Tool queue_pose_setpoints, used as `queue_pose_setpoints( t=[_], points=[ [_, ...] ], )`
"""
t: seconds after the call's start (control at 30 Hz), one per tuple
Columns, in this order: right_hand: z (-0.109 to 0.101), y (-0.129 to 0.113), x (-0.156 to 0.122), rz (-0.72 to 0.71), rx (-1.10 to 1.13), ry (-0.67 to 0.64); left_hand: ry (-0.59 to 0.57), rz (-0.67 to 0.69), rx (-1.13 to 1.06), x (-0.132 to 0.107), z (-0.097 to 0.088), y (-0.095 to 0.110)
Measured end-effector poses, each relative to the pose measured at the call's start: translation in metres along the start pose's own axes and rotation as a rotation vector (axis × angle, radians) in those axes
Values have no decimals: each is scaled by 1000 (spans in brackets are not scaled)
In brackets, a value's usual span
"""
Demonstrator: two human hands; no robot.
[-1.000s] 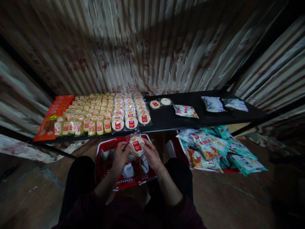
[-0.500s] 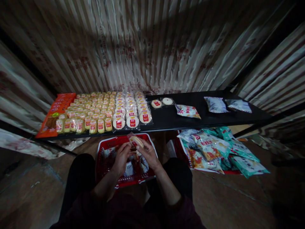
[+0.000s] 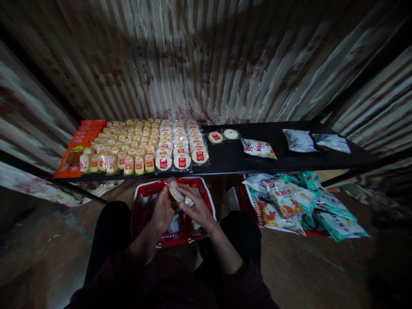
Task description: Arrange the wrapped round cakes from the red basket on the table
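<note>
Over the red basket (image 3: 210, 201) I hold a round pale wrapped cake (image 3: 175, 191) in clear film, tilted on edge between both hands. My left hand (image 3: 163, 211) closes on its left side, and my right hand (image 3: 198, 207) has its fingers on the right side. The basket below contains several wrapped packs, partly hidden by my hands. Straight ahead on the black shelf (image 3: 225, 161) are rows of similar round cakes (image 3: 182, 161) with red labels. To their left stand rows of small yellow wrapped cakes (image 3: 128, 164).
An orange packet (image 3: 72, 152) lies at the shelf's left end. Two round cakes, a white-and-red bag (image 3: 258, 148) and two silvery bags (image 3: 299, 140) lie farther right. Below, a second red basket (image 3: 247, 201) overflows with snack bags (image 3: 286, 197). A striped curtain hangs behind.
The round cake has turned in my hands, showing its plain pale face instead of the red label. My view has shifted slightly.
</note>
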State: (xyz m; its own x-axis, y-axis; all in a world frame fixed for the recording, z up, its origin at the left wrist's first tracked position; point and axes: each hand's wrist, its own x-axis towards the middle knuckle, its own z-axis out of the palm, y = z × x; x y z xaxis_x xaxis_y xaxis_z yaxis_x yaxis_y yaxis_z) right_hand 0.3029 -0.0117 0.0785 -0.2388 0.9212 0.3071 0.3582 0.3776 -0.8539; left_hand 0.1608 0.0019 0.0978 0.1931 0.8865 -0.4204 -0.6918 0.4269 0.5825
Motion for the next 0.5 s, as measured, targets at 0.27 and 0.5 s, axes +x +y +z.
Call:
queue_pose_setpoints(
  t=[0.27,0.5],
  points=[
    [4,0,3,24,104,135,61,-152,-213,3,-11,6],
    [7,3,2,57,-115,115,83,-198,-254,1,-11,-2]
  ],
)
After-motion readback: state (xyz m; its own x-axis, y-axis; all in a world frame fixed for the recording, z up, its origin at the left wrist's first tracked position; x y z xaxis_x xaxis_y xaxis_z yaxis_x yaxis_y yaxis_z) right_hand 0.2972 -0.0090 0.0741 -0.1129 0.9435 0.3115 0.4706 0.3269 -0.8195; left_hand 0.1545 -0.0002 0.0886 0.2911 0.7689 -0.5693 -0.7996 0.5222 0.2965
